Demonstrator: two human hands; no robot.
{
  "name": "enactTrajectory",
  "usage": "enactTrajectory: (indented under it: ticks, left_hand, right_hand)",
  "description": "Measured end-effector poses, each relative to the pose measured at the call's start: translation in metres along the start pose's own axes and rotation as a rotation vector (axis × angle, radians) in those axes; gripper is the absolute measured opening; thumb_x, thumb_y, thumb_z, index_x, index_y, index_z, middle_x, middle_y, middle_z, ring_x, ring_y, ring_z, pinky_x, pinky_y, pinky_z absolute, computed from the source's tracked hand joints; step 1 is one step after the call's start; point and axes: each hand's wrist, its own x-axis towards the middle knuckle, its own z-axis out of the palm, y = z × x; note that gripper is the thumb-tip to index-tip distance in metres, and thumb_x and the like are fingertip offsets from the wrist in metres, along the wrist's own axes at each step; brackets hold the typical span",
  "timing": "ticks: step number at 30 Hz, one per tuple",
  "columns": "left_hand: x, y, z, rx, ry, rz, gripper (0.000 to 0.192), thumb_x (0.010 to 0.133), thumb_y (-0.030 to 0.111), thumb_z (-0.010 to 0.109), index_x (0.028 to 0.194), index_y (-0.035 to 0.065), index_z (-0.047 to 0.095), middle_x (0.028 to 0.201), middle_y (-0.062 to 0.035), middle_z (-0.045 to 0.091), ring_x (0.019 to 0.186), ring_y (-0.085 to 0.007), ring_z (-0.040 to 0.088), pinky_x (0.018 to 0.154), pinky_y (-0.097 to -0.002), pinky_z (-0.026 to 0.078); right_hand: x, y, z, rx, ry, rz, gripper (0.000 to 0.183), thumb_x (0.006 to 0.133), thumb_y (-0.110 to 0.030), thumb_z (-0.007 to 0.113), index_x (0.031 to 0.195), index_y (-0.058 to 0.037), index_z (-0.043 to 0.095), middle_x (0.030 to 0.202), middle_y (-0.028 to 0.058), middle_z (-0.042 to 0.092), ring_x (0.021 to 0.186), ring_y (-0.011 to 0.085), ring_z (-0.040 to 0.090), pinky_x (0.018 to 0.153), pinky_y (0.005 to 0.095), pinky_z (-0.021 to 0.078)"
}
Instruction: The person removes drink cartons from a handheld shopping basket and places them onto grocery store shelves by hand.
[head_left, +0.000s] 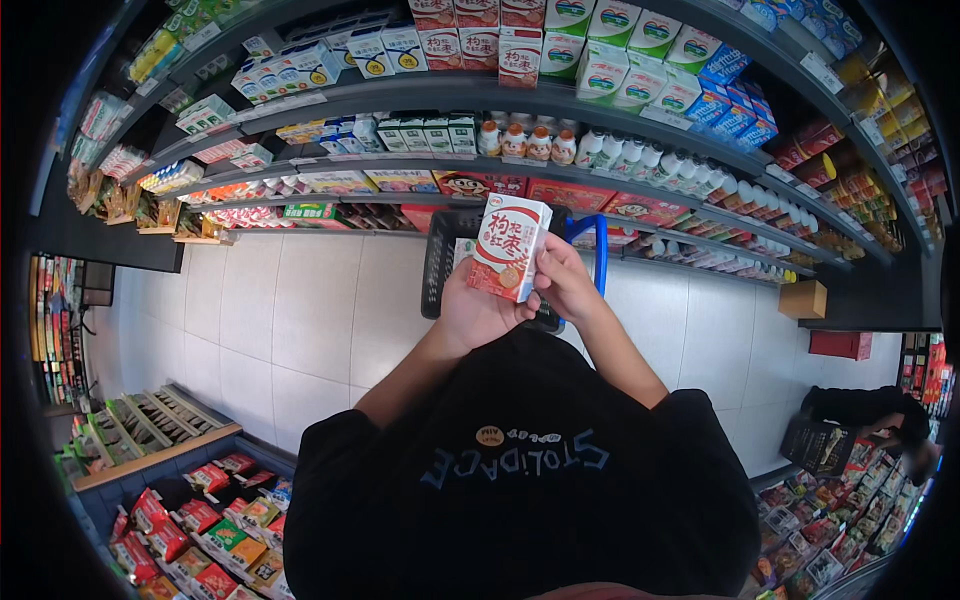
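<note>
A red and white drink carton (510, 244) with printed writing is held in front of me by both hands, tilted so its front panel faces up. My left hand (480, 307) supports it from below and along its lower left. The fingers of my right hand (562, 277) grip its right side. Beneath the carton is a black plastic shopping basket (433, 289) with a blue handle (601, 255). Part of a pale carton (463, 249) shows inside the basket; the rest of the inside is hidden by my hands and the held carton.
Ahead are dark store shelves (360, 97) with drink cartons, including matching red and white cartons (519, 56), and plastic bottles (538, 144). Bins of packaged snacks (202, 517) stand behind at left. Another person (862, 412) bends over goods at right. A cardboard box (802, 299) stands by the shelf.
</note>
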Motion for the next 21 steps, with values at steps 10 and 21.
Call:
enactTrajectory:
  ticks: [10,21]
  left_hand:
    - [0.004,-0.009,-0.001,0.060,-0.026,-0.042,0.067,0.098,0.050,0.023,0.134,-0.0009,0.047,0.122,-0.0268,0.058,0.099,-0.0393,0.062,0.086,-0.0429,0.049]
    - [0.003,0.018,-0.002,1.366,0.590,0.319,0.044,0.092,0.018,0.063,0.126,-0.0038,0.045,0.101,-0.0118,0.063,0.079,-0.0125,0.063,0.069,-0.0260,0.051]
  right_hand:
    - [-0.007,0.002,-0.014,0.427,-0.208,0.115,0.037,0.098,-0.028,0.055,0.125,-0.0032,0.052,0.093,0.0034,0.065,0.069,0.0048,0.057,0.066,0.0213,0.0516]
    - [0.003,0.021,-0.031,0.264,0.269,0.131,0.042,0.097,-0.029,0.051,0.128,-0.0013,0.050,0.112,0.0134,0.064,0.105,0.0223,0.064,0.089,0.0360,0.0525]
